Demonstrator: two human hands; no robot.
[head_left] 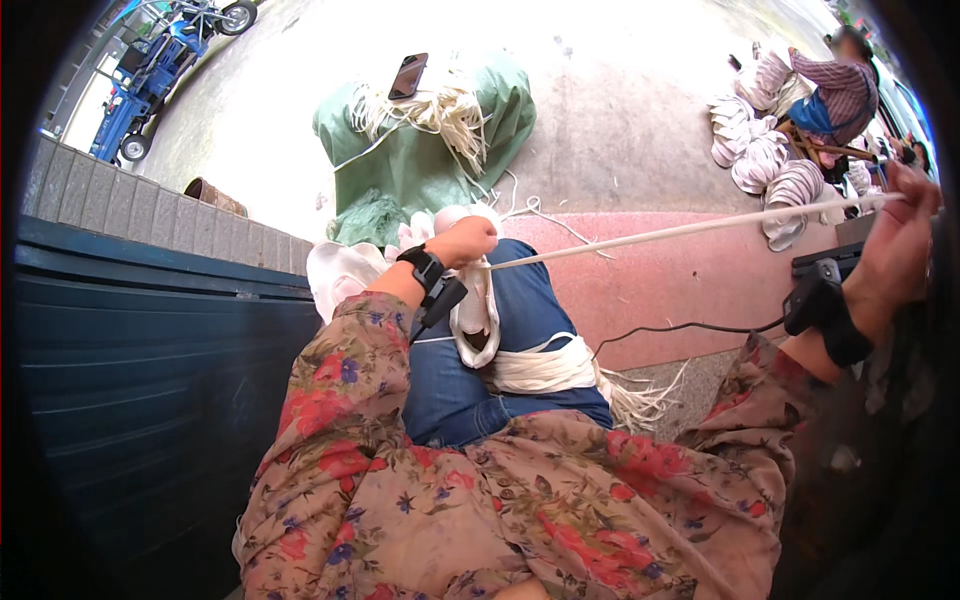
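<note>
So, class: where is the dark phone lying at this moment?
In the head view, the phone lies upper left of centre on the green sack, beside loose pale strips.

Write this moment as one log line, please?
left hand: fist on white strip at knee | right hand: pulls strip taut, raised | white bundle: on lap

right hand (900, 245) fingertips blurred at rim, strip (680, 232) end hidden

Harsh daylight, overexposed ground, dark fisheye rim, bent edges
</note>
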